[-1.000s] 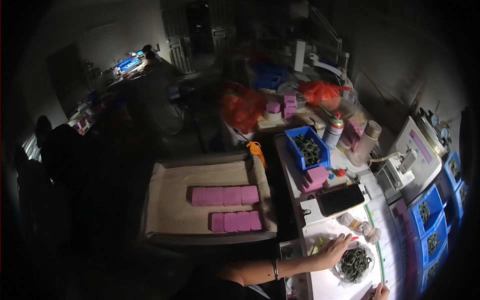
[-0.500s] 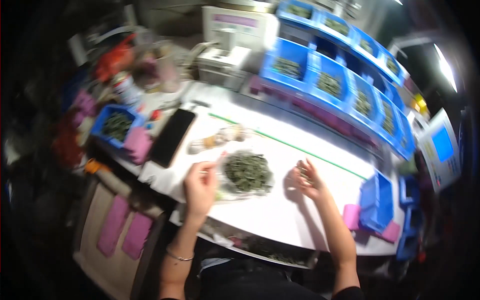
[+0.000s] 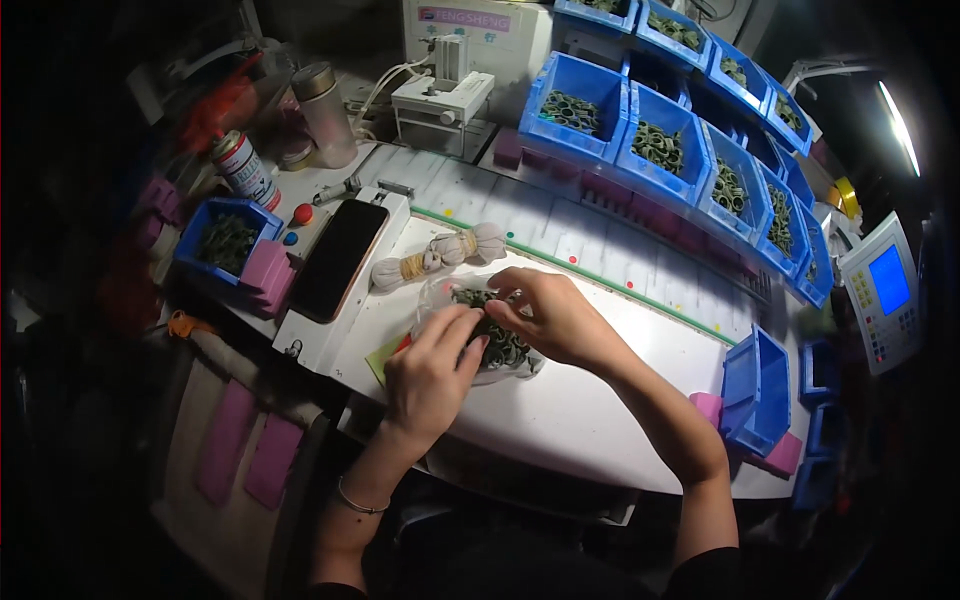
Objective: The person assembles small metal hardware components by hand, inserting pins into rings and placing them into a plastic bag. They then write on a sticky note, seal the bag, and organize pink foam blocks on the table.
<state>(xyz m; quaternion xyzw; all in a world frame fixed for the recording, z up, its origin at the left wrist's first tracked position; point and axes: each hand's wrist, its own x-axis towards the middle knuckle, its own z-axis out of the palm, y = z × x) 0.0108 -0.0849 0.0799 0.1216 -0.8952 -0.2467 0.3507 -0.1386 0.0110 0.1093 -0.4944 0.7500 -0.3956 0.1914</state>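
Since half a second ago the right hand (image 3: 548,310) has swung in from the bare stretch of white worktop (image 3: 600,440) to the clear plastic bag (image 3: 512,375), and the left hand (image 3: 432,365) has leaned further over the bag's near left side. The bag lies in the middle of the lit worktop, filled with dark green ring-shaped pieces (image 3: 508,350). From where I stand, print shows in several places: white lettering runs along a purple strip (image 3: 463,18) on the pale panel behind, a red-and-white label with lettering wraps the spray can (image 3: 245,172) on the left, and a white keypad unit (image 3: 880,300) on the right carries a blue screen, on which I make out no characters. The right forearm slants up and inward from the lower right, wrist bent, thumb and forefinger curled to a narrow gap right at the pieces; I cannot tell whether a piece is pinched there. The left forearm rises from below, a bracelet (image 3: 363,500) at the wrist, its fingers arched and fairly close together with the thumb toward the pieces; whether it grips anything I cannot tell. A tied pale bundle (image 3: 440,252) lies just beyond the bag, with a dark phone (image 3: 340,258) to its left.
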